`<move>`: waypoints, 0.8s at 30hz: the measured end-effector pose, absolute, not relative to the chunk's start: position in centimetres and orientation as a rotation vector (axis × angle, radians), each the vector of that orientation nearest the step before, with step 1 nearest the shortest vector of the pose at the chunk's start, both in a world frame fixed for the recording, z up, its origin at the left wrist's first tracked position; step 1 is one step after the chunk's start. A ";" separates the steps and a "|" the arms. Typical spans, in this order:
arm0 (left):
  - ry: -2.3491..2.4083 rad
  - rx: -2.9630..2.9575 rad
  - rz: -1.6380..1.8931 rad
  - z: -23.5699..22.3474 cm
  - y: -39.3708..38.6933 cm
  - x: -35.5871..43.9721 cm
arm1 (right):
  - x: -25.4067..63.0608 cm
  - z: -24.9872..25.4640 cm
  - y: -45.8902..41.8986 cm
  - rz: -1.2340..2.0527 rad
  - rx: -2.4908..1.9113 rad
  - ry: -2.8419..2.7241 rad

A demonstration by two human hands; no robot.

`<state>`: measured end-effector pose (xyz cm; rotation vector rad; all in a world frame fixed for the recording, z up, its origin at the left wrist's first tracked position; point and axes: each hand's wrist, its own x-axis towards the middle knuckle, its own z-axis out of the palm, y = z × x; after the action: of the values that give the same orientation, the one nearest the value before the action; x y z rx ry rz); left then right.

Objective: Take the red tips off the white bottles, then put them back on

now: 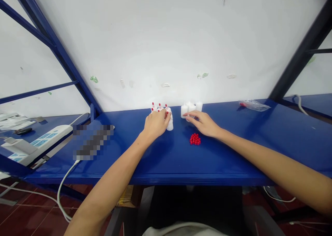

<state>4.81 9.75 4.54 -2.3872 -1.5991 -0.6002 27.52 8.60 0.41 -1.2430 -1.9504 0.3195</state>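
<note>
My left hand [156, 123] is closed, its fingertips at the red cap of a small white bottle [169, 125]. Behind and beside those fingers stand several more white bottles [153, 107] with red pointed caps, partly covered by the hand. My right hand [203, 122] has its thumb and index finger pinched together in front of a group of white bottles [184, 109] that show no red caps. A tiny whitish tip shows between these fingers; what it belongs to is unclear. Loose red caps [195, 139] lie in a cluster on the blue table [171, 163], nearer me than the right hand.
At the left lies a dark, pixelated device [93, 144] with a white cable [62, 187] hanging off the edge. A white power strip [43, 142] is farther left. Toward the back right lies a clear plastic bag [255, 105] with something red. Blue frame posts [64, 59] flank the table.
</note>
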 end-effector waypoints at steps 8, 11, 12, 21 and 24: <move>-1.492 -2.387 -0.735 4.4 10.1 4.7 | 27.4 1.1 8.0 0.374 -1.330 -1.846; -1.275 -2.487 -0.883 4.1 9.8 5.0 | 27.2 1.2 7.8 0.493 -1.313 -1.783; -1.174 -2.540 -0.926 3.9 9.6 5.1 | 27.0 1.2 7.7 0.538 -1.288 -1.773; -0.576 -2.641 -1.409 2.0 8.9 6.8 | 26.2 1.3 6.6 0.741 -0.858 -1.911; -0.535 -2.637 -1.475 2.0 8.8 6.9 | 26.3 1.3 6.4 0.780 -0.830 -1.935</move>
<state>6.89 8.84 2.01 -2.6373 -0.5349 -1.4747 26.29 6.39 1.27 -0.8303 -1.9346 0.7802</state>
